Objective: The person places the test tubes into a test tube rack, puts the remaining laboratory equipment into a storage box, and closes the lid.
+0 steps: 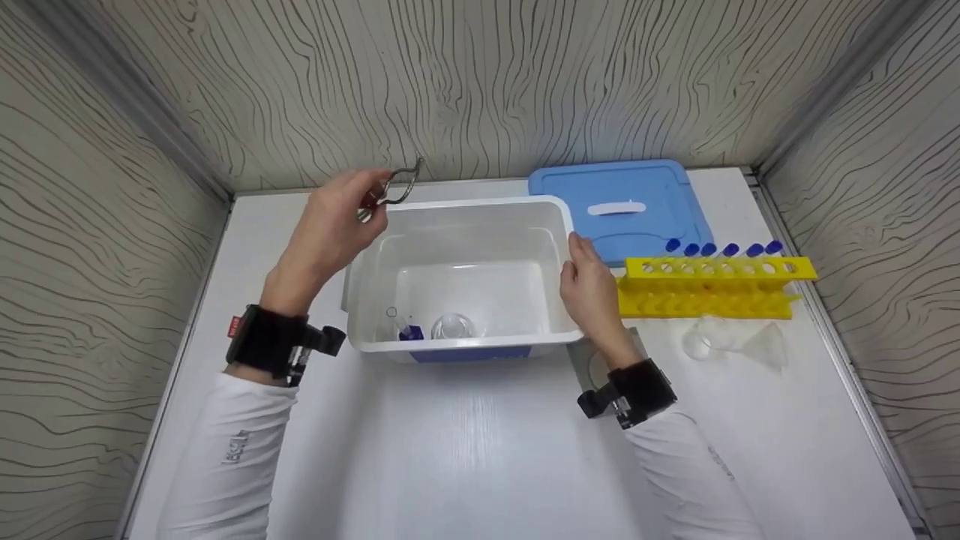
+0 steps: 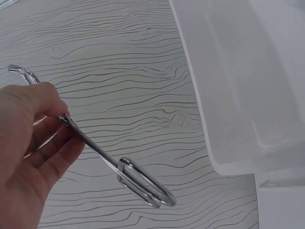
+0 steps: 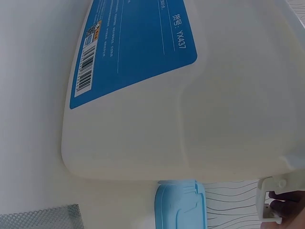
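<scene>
Left hand (image 1: 330, 214): you pinch metal tongs (image 2: 97, 149) near the bin (image 1: 472, 231), upper left of the head view. Right hand (image 1: 589, 289): you grip the mid-frame bin's right side, presumably to steady it.

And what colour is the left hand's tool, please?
The tool is silver, clearest in the left wrist view.

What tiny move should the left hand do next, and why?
Maybe swing the metal tongs over the white bin: the left hand holds them near its back left corner, the right hand holds its side, and glassware lies inside.
</scene>
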A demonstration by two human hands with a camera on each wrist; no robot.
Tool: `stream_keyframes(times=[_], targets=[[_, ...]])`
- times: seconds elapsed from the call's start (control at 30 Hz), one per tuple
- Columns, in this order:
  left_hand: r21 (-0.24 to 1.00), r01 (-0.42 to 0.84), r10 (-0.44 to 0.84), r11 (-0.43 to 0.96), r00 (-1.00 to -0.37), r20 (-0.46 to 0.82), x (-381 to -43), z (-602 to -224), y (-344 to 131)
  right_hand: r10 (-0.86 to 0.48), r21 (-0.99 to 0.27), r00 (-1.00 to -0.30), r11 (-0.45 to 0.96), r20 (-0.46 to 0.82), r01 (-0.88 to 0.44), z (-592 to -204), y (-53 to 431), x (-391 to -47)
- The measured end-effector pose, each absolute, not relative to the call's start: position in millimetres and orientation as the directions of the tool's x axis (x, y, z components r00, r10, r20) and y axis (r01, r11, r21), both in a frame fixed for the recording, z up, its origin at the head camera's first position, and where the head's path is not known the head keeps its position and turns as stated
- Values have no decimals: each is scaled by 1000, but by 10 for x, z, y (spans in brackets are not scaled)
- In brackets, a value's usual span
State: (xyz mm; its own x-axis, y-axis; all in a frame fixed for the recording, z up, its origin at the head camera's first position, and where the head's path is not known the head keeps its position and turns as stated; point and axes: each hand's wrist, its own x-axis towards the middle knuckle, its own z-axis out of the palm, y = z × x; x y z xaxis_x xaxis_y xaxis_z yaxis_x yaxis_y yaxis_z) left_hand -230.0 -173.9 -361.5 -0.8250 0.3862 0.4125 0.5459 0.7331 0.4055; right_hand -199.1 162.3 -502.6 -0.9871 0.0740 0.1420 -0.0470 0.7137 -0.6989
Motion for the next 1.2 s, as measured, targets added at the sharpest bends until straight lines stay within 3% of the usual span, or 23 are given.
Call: stream_keyframes(times=[0.43,0.67,0.93,1.2], targets=[[426,538,544,727,-830,122,-2585,-3912,-1339,84,-712,-990,702,116,-24,-5007,1648,-1976],[313,525,567,791,-822,-56,-2703,-4113,-1151,92,-713,-989,701,114,-17,-4996,1642,-1975],[179,554,581,813,-752,-311,-2719,-4360,-1037,84,-703,-991,711,109,-17,-5016,1591,-1967],[74,575,564,815,-757,-330,-2742,-4461,-936,92,-704,-985,709,147,-39,-5011,1601,-1957]])
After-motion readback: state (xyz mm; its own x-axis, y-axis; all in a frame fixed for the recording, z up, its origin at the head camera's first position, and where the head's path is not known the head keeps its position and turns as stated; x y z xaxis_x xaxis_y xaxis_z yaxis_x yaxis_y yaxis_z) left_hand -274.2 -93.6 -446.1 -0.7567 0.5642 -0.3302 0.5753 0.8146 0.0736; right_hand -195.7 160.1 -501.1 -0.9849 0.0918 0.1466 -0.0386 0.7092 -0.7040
